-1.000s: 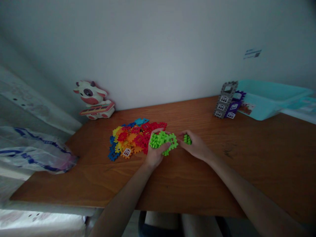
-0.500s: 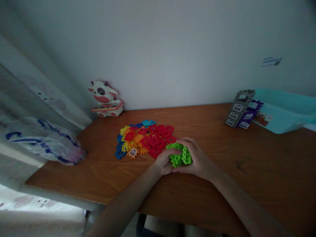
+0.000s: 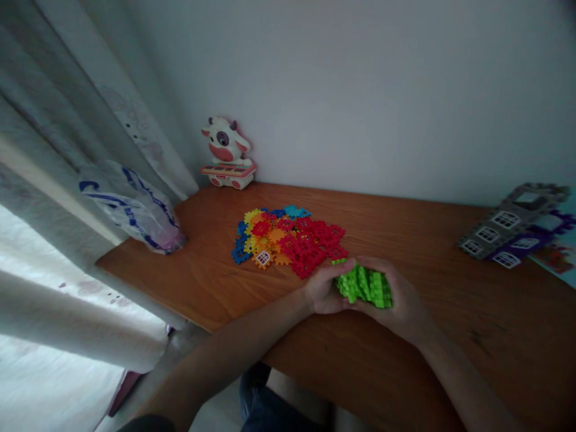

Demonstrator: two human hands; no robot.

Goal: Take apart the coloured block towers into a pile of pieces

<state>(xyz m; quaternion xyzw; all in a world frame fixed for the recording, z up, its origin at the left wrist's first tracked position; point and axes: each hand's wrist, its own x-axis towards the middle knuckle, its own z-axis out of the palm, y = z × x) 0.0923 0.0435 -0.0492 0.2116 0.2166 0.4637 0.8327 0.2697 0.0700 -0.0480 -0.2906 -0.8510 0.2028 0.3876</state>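
Note:
A bundle of lime-green interlocking plastic tiles sits between my two hands, low over the table near its front. My left hand grips its left end, the thumb lying across the top. Around the right end curl the fingers and thumb of my right hand. Parts of the tiles are covered by my fingers. Just beyond and to the left lies a loose heap of similar tiles: red ones nearest my hands, then orange, yellow and blue.
A cow-shaped toy keyboard stands at the back left against the wall. At the left edge is a clear plastic bag beside the curtain. Grey tiles and purple tiles lean at the right by a pale blue container.
The view has swung right and down, so less of the blue container shows. The green tiles now form a longer, more aligned row between both hands, which still hold them.

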